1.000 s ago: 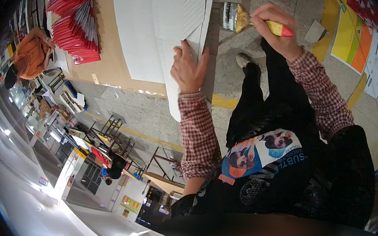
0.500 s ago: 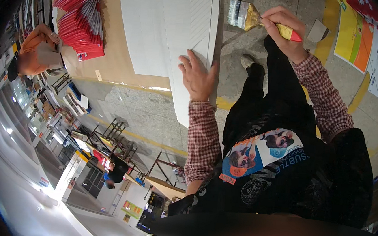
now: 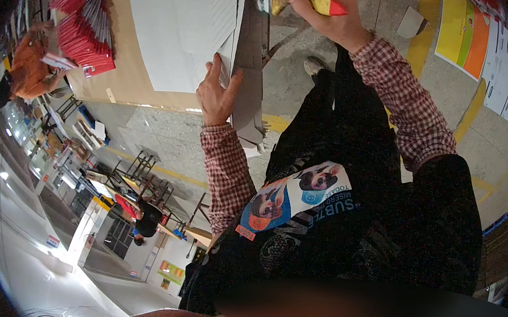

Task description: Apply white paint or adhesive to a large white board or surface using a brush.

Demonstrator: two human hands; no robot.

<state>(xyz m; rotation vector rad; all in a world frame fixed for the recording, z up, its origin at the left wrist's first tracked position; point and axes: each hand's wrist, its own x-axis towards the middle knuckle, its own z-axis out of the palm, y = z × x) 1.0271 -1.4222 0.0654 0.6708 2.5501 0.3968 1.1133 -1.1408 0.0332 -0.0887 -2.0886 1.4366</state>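
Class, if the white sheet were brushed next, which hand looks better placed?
Probably the right hand: it holds the brush, to the right of the white sheet. The left hand has no tool and rests at the sheet's edge.

At my frame's upper left, packets (image 3: pixel 86 38) lie left of sheets (image 3: pixel 177 31) on the table (image 3: pixel 123 35). At upper centre, I see the brush (image 3: pixel 323 5) in the right hand (image 3: pixel 341 26).

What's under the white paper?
Brown tabletop shows past the left and lower edges of the white paper. Whatever lies under its middle is covered; the left hand hides part of its edge.
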